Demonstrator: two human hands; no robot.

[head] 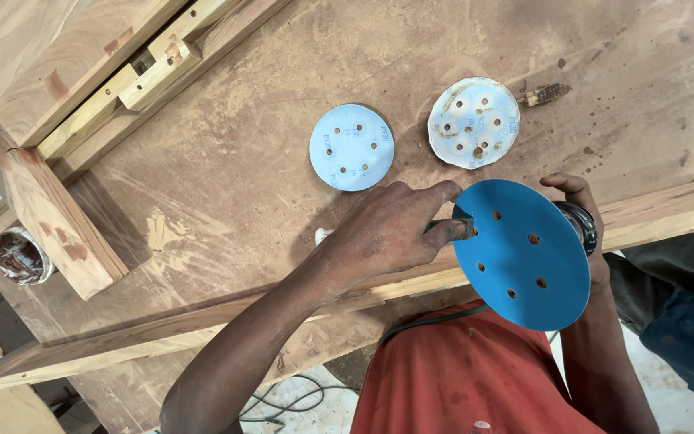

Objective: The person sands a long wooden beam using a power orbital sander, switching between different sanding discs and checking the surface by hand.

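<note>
Two hands are recorded at the near edge of a wooden table (226, 185), both engaged on one orbital sander turned pad-up.

Item 1, nearest: a red garment (467, 370) and a green power cord (427, 320) are seen below the table edge.

Item 2: the sander's round blue pad (524, 265), pierced by several dust holes, is tilted toward the camera. The right hand (584, 217) is wrapped behind the sander body (581, 223), thumb over the top; it is closed on the tool, though most of the grip is hidden by the pad.

Item 3: the left hand (387, 229) is extended across from the left, forearm nearly level, fingertips pinched together at the pad's left rim on a small dark part that cannot be made out.

Item 4, farther: a clean pale-blue sanding disc (351, 147) is laid flat on the table, well apart from the hands. Beside it, to its right, a worn, soiled sanding disc (473, 122) is laid flat.

Item 5, farthest: stacked timber pieces (98, 104) are kept at the upper left.

Judgement: disc replacement appears to be in hand, with the pad bare. Next, the clean disc would need to be picked up and its holes aligned with those of the pad.
</note>
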